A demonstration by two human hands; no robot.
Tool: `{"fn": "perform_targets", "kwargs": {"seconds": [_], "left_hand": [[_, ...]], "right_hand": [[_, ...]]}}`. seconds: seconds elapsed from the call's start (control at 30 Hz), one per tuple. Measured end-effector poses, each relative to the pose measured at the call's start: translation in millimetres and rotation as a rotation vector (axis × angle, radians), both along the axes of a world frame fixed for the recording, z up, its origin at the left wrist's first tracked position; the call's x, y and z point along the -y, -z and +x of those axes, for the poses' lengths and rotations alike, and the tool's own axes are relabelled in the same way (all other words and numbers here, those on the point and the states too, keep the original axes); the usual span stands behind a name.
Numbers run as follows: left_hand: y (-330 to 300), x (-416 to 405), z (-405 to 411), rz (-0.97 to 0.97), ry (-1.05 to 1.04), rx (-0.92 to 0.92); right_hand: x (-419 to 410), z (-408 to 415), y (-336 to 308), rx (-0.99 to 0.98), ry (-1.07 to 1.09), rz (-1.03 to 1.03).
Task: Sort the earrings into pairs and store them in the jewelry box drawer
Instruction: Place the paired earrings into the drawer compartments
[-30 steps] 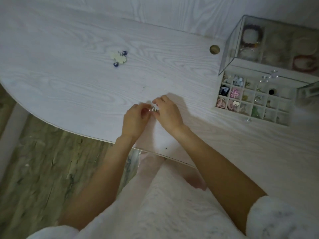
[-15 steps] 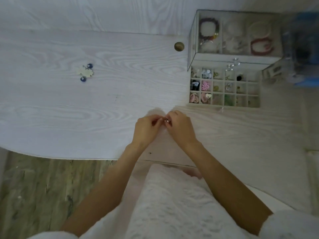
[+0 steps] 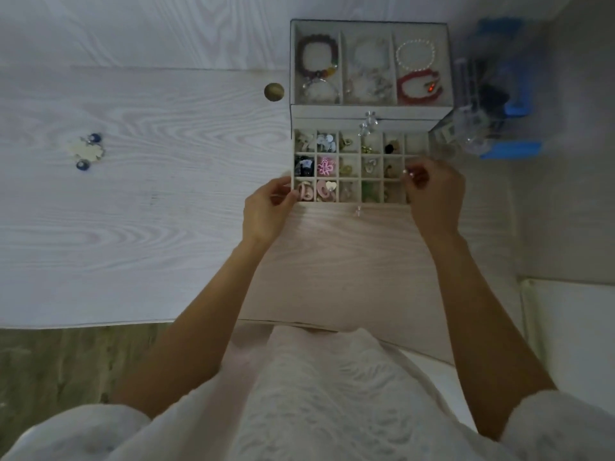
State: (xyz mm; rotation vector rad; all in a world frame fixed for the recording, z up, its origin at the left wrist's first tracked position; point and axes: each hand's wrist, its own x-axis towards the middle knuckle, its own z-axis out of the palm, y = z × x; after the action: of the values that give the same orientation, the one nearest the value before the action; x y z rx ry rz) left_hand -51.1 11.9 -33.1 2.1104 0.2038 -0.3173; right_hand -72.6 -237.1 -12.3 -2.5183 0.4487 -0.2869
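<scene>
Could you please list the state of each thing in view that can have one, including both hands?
Jewelry box drawer: pulled open, most compartments filled.
Left hand: at the drawer's front left corner, fingers curled, holding it.
Right hand: over the drawer's right end, pinching a small earring.
Blue-and-white earrings: lying on the table, not yet stored.
Top tray: holds bracelets, under a clear lid.

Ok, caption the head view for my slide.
Both hands at the open jewelry box drawer; right hand pinches small earrings over it.
</scene>
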Motion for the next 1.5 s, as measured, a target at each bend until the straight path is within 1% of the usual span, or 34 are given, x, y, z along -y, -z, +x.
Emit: {"fn": "perform_targets", "kwargs": {"seconds": [0.23, 0.4, 0.47, 0.53, 0.57, 0.63, 0.73, 0.77, 0.83, 0.9, 0.93, 1.0, 1.07, 1.13, 1.23, 1.4, 1.47, 1.5], "left_hand": [[1.3, 3.2, -1.8, 0.035, -0.051, 0.024], [0.3, 3.5, -5.1, 0.000, -0.078, 0.033], [-1.1, 1.0, -7.3, -0.005, -0.058, 0.063], [-3.9, -6.6, -9.7, -0.004, -0.014, 0.103], [-6.5, -12.0, -13.0, 0.003, 0.011, 0.137], [-12.3, -36.7, -19.4, 0.050, 0.067, 0.271], [-16.9, -85.5, -28.2, 0.214, 0.184, 0.571], [-17.4, -103.7, -28.4, 0.255, 0.178, 0.640], [-18.7, -145.3, -21.7, 0.312, 0.090, 0.687], [-19.9, -187.6, -10.5, 0.347, -0.053, 0.625], [-18.9, -204.8, -2.9, 0.361, -0.119, 0.547], [-9.4, -241.9, 18.2, 0.380, -0.221, 0.330], [2.3, -267.7, 38.6, 0.385, -0.275, 0.135], [11.7, -292.4, 60.9, 0.379, -0.253, 0.044], [14.2, -309.0, 90.6, 0.323, -0.137, 0.025], [15.3, -332.5, 122.5, 0.342, 0.192, 0.061], [13.3, -331.5, 122.6, 0.361, 0.255, 0.096], [12.3, -328.0, 119.8, 0.364, 0.252, 0.115]], "right_hand": [[21.9, 17.7, 10.3, -0.089, -0.070, -0.161], [17.7, 17.9, 5.3, -0.206, -0.131, -0.297], [9.8, 13.7, -0.4, -0.205, -0.150, -0.306], [-5.2, 7.5, -12.3, -0.149, -0.162, -0.305], [-15.6, 1.9, -18.8, -0.108, -0.177, -0.302], [-50.5, -4.2, -28.7, -0.040, -0.256, -0.261], [-113.2, -10.6, -30.0, -0.046, -0.451, -0.082], [-134.5, -10.2, -29.0, -0.065, -0.510, -0.037], [-179.2, 0.2, -24.3, -0.126, -0.607, 0.040], [-224.5, 19.6, -15.7, -0.182, -0.666, 0.076], [-244.0, 30.9, -10.6, -0.203, -0.688, 0.091], [-286.6, 57.4, -1.5, -0.238, -0.724, 0.136], [-323.3, 83.1, 6.9, -0.262, -0.772, 0.141], [-366.0, 110.8, 13.9, -0.250, -0.805, 0.095], [-407.5, 142.2, 20.6, -0.223, -0.842, 0.001], [-436.6, 166.1, 31.4, -0.207, -0.916, -0.112], [-434.1, 162.5, 34.5, -0.162, -0.909, -0.107], [-430.8, 159.0, 35.5, -0.147, -0.893, -0.092]]}}
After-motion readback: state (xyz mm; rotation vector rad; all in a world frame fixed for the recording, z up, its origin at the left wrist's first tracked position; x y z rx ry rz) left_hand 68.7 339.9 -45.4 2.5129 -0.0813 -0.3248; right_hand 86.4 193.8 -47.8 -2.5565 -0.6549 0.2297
